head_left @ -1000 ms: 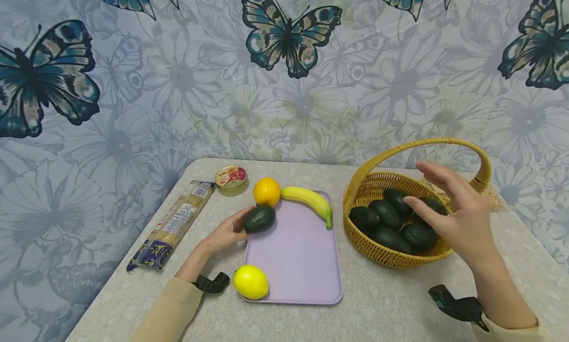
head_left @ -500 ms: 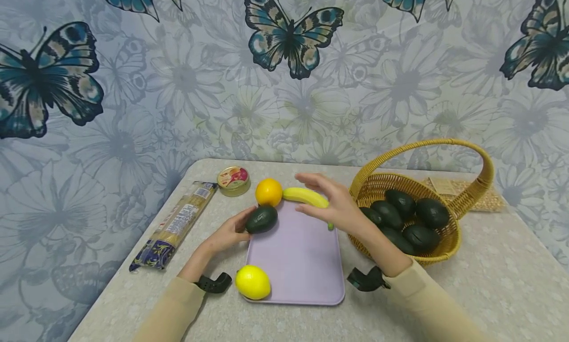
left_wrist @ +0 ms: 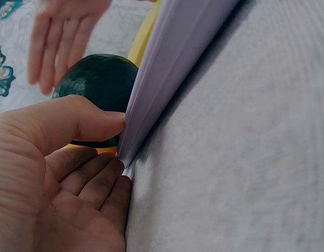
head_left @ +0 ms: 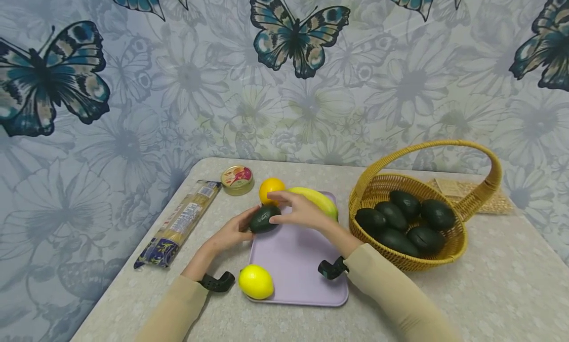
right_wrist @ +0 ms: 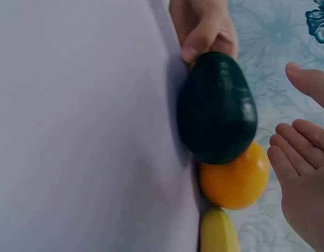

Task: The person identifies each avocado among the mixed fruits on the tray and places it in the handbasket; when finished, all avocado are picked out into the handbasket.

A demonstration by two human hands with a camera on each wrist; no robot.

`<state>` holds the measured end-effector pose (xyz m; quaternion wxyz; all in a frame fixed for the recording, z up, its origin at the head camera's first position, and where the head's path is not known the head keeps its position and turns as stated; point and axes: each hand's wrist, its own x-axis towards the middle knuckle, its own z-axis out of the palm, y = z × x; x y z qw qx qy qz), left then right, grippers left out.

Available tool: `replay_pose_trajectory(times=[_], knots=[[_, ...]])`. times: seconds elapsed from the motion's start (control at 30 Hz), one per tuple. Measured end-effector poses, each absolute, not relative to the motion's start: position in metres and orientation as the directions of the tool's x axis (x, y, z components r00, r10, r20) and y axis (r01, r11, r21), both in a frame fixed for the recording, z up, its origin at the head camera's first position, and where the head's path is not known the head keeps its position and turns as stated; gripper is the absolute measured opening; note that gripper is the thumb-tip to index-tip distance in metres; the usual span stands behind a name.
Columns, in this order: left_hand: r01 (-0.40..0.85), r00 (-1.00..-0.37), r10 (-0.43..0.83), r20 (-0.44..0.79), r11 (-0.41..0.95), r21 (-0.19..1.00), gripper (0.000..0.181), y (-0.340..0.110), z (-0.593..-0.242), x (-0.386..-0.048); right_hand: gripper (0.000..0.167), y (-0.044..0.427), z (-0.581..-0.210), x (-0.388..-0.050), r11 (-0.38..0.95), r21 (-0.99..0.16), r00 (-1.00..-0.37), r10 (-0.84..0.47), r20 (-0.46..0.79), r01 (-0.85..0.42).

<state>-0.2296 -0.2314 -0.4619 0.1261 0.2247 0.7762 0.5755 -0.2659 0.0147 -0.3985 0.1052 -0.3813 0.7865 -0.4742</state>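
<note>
A dark green avocado [head_left: 264, 218] lies at the far left corner of the lilac tray [head_left: 293, 263]. My left hand [head_left: 231, 233] holds its near left end, with the thumb [left_wrist: 93, 123] on one side by the tray rim and the fingers on the other. Above the tray, my right hand [head_left: 300, 211] hovers close to the avocado's right side, its fingers spread and holding nothing. In the right wrist view a gap shows between that hand [right_wrist: 309, 168] and the avocado [right_wrist: 217, 110]. Just beyond the avocado sits an orange [head_left: 271, 186], with a banana [head_left: 317, 200] partly hidden behind my right hand.
A lemon [head_left: 256, 282] rests at the tray's near left corner. To the right stands a wicker basket [head_left: 355, 194] with several avocados; a woven mat [head_left: 484, 204] lies behind it. A round tin [head_left: 237, 180] and a bag of pasta [head_left: 180, 223] are at the left.
My right hand has moved left from over the basket, across the tray, to beside the avocado. My left hand and the avocado have stayed in place.
</note>
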Motion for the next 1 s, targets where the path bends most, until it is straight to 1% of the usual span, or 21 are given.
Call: replay_pose_trajectory(times=[0.13, 0.37, 0.57, 0.73, 0.83, 1.0], knots=[[0.215, -0.855, 0.512, 0.079, 0.212, 0.953, 0.077, -0.231, -0.462, -0.230, 0.066, 0.010, -0.404, -0.266, 0.324, -0.794, -0.679, -0.720, 0.147, -0.515], [0.203, -0.857, 0.510, 0.073, 0.204, 0.958, 0.077, -0.231, -0.464, -0.230, 0.063, 0.006, -0.414, -0.273, 0.348, -0.715, -0.646, -0.740, 0.187, -0.606], [0.211, -0.858, 0.508, 0.076, 0.214, 0.954, 0.078, -0.233, -0.463, -0.231, 0.061, 0.004, -0.415, -0.276, 0.361, -0.672, -0.616, -0.767, 0.181, -0.647], [0.210, -0.869, 0.490, 0.071, 0.233, 0.950, 0.078, -0.234, -0.464, -0.232, 0.061, 0.004, -0.420, -0.277, 0.379, -0.674, -0.608, -0.782, 0.134, -0.635], [0.207, -0.872, 0.486, 0.066, 0.242, 0.948, 0.079, -0.234, -0.464, -0.232, 0.065, 0.003, -0.424, -0.276, 0.392, -0.685, -0.616, -0.781, 0.105, -0.614], [0.196, -0.875, 0.481, 0.054, 0.249, 0.948, 0.079, -0.234, -0.464, -0.230, 0.065, 0.002, -0.426, -0.274, 0.386, -0.701, -0.631, -0.767, 0.116, -0.599]])
